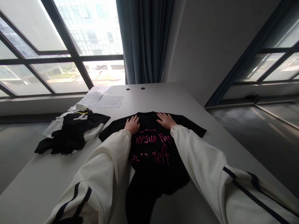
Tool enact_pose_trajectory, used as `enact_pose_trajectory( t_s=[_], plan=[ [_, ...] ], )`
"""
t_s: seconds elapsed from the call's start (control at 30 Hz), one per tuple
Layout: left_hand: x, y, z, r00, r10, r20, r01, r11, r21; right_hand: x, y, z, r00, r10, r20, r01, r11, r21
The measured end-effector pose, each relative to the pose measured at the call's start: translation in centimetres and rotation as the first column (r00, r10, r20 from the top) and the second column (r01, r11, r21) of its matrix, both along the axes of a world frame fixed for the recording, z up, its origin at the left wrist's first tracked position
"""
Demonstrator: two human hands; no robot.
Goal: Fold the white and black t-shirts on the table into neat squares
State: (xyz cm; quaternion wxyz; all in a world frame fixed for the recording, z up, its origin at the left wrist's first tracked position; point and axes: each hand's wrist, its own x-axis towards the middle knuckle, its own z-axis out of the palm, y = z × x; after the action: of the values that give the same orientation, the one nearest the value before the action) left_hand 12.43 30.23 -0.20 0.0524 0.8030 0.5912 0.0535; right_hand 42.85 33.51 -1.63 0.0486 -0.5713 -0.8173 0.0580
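Note:
A black T-shirt [151, 149] with pink lettering lies spread on the table in front of me, its collar end away from me and its sleeves out to both sides. The lower part is bunched and trails toward the near edge. My left hand [132, 124] rests flat on the shirt near the left shoulder, fingers stretched out. Near the right shoulder, my right hand [166, 120] also lies flat with its fingers spread. Neither hand grips the cloth. My white sleeves cover part of the shirt's sides.
A heap of black and white clothes [72, 130] sits on the left of the white table [163, 96]. Behind it are papers [108, 101] and two round cable holes [143, 88] in the tabletop. A blue-grey curtain [144, 40] and windows stand beyond the far edge.

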Motion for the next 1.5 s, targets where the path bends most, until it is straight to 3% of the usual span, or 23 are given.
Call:
enact_pose_trajectory(
  t_s=[0.23,0.53,0.67,0.87,0.97,1.07,1.23,1.27,1.33,1.4,1.43,1.5],
  plan=[
    [0.4,1.6,0.2,0.987,0.158,0.033,-0.154,0.984,-0.089,1.2,-0.4,-0.1,1.000,0.011,-0.017,-0.011,0.999,0.030],
    [0.3,1.6,-0.2,0.985,0.172,0.028,-0.170,0.983,-0.074,9.2,-0.9,-0.7,1.000,-0.016,0.025,0.016,1.000,0.015],
    [0.3,1.7,-0.3,0.981,0.190,0.045,-0.187,0.980,-0.066,11.0,-1.5,-1.0,1.000,-0.011,-0.019,0.011,0.999,0.033],
    [0.2,1.8,-0.5,0.976,0.212,0.058,-0.207,0.975,-0.078,12.5,-2.8,-1.0,0.990,-0.067,-0.127,0.087,0.984,0.155],
    [0.2,1.9,-0.6,0.976,0.206,0.069,-0.202,0.977,-0.065,14.5,-3.6,-0.8,0.987,-0.086,-0.139,0.110,0.979,0.172],
    [0.1,1.9,-0.8,0.975,0.208,0.077,-0.204,0.977,-0.054,16.8,-4.7,-0.5,0.973,-0.190,-0.128,0.212,0.960,0.183],
    [0.1,1.9,-0.9,0.975,0.206,0.082,-0.203,0.978,-0.046,18.6,-7.8,-0.2,0.914,-0.386,-0.124,0.406,0.868,0.285],
    [0.1,1.9,-0.9,0.975,0.206,0.084,-0.203,0.978,-0.046,19.0,-8.9,-0.2,0.878,-0.457,-0.142,0.478,0.818,0.320],
    [0.1,1.8,-0.8,0.975,0.207,0.086,-0.203,0.978,-0.048,20.1,-11.4,-0.5,0.744,-0.633,-0.215,0.663,0.656,0.362],
    [0.1,1.8,-0.7,0.974,0.208,0.085,-0.204,0.978,-0.051,21.6,-14.0,-1.0,0.595,-0.761,-0.260,0.799,0.528,0.287],
    [0.1,1.7,-0.6,0.974,0.208,0.085,-0.204,0.978,-0.053,22.3,-15.2,-1.3,0.557,-0.790,-0.255,0.828,0.507,0.238],
    [0.0,1.7,-0.6,0.974,0.212,0.085,-0.208,0.977,-0.054,23.3,-16.9,-1.9,0.561,-0.790,-0.245,0.827,0.528,0.192]
  ],
)
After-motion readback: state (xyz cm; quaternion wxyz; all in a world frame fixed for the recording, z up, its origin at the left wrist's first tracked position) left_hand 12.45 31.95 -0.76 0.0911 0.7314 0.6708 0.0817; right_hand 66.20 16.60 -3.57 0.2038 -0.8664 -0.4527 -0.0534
